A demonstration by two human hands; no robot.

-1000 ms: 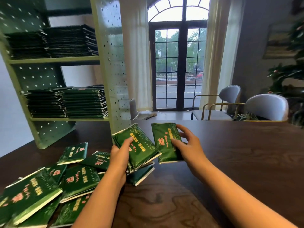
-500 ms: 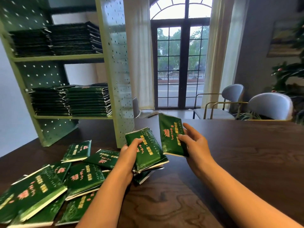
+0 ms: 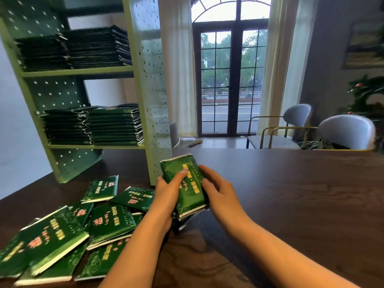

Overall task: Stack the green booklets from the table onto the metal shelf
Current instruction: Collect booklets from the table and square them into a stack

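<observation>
A small stack of green booklets is held above the dark table, just right of the shelf's side panel. My left hand grips its left edge, thumb on the top cover. My right hand holds its right edge with fingers along the side. Several loose green booklets lie scattered on the table at the lower left. The green metal shelf stands at the back left, with booklet stacks on its lower level and upper level.
Two grey chairs stand behind the table's far edge at right. A glass door with curtains is behind. A plant with red ornaments sits at far right. The shelf's perforated side panel is close to the held stack.
The booklet in my right hand has been brought left onto the one in my left hand, and both hands now hold them as one stack.
</observation>
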